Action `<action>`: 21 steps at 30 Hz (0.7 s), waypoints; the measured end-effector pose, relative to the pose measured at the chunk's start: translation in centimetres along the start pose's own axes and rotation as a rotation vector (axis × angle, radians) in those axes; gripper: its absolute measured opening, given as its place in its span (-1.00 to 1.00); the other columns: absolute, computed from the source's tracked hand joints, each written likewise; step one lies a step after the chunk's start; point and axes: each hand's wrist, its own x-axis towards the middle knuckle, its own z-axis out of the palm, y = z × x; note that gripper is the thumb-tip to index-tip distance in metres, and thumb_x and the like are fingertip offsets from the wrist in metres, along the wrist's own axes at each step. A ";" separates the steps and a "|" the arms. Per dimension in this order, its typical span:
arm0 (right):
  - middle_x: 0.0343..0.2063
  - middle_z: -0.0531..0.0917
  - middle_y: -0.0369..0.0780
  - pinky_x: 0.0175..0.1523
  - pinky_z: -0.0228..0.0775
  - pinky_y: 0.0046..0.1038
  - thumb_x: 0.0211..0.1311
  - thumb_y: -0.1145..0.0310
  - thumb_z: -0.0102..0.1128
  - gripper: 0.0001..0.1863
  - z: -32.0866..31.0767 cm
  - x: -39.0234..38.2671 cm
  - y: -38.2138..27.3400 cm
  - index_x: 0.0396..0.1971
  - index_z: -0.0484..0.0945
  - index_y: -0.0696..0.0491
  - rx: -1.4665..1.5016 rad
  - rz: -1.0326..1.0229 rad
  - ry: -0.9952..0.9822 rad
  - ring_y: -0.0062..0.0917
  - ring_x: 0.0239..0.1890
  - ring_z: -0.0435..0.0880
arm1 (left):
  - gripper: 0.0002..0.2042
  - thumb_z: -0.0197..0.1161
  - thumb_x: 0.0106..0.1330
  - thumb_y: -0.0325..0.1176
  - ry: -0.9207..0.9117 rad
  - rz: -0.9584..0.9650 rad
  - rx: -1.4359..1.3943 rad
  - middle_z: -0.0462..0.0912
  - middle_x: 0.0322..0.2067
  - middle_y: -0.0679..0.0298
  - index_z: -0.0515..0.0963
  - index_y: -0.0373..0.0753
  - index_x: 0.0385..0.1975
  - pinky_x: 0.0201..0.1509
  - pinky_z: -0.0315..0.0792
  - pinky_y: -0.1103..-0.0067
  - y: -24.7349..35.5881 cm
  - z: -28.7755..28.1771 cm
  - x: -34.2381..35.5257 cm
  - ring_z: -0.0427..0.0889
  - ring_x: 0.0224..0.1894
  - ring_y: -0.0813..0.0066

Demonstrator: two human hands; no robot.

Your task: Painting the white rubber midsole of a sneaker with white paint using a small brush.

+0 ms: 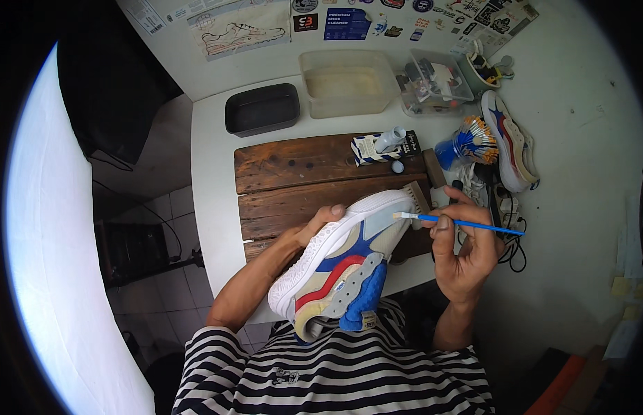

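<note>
The left hand is closed around the white-soled side of a multicoloured sneaker with cream, blue, red and pale-blue panels; part of its grip is hidden behind the shoe. The sneaker is held up in front of the striped shirt, sole to the left, toe pointing away. The right hand pinches a slim blue-handled paintbrush with pale bristles, its tip at the toe panel; whether it touches, I cannot tell. Beyond the shoe, a brown slatted wooden board lies on a white table, bearing a small pale open bottle with a round cap beside it. A similar multicoloured sneaker stands near a blue jar of brushes at the right.
</note>
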 end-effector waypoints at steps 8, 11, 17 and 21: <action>-0.46 0.66 -0.20 0.10 0.58 -0.12 0.20 0.59 0.23 -0.89 1.5 0.5 -1.7 -0.28 0.51 0.20 0.086 -0.025 -0.070 -0.43 -0.51 0.70 | 0.15 -0.01 0.03 0.58 -0.005 -0.008 0.008 0.54 0.08 -0.31 0.24 -0.41 0.37 -0.06 0.65 0.22 0.0 -0.3 0.6 0.67 -0.03 -0.10; -0.46 0.66 -0.21 0.10 0.58 -0.15 0.20 0.58 0.23 -0.89 1.5 0.4 -0.9 -0.29 0.52 0.21 0.047 -0.007 -0.026 -0.38 -0.43 0.72 | 0.15 -0.01 0.03 0.58 -0.005 -0.009 0.009 0.54 0.08 -0.31 0.24 -0.42 0.37 -0.06 0.65 0.22 0.0 -0.4 0.4 0.67 -0.03 -0.10; -0.46 0.66 -0.23 0.08 0.59 -0.17 0.21 0.60 0.22 -0.91 0.2 0.7 -0.7 -0.30 0.52 0.22 -0.043 0.047 0.016 -0.40 -0.45 0.70 | 0.14 -0.01 0.04 0.58 -0.003 -0.013 0.012 0.54 0.08 -0.31 0.25 -0.42 0.37 -0.06 0.65 0.22 -0.1 -0.1 0.6 0.68 -0.03 -0.10; -0.48 0.65 -0.23 0.09 0.58 -0.16 0.21 0.59 0.22 -0.92 1.9 1.0 -2.0 -0.31 0.53 0.23 0.070 -0.023 -0.091 -0.46 -0.52 0.66 | 0.14 -0.01 0.04 0.58 -0.009 -0.020 0.016 0.54 0.07 -0.31 0.25 -0.42 0.37 -0.06 0.65 0.23 -0.2 -0.6 0.6 0.68 -0.04 -0.10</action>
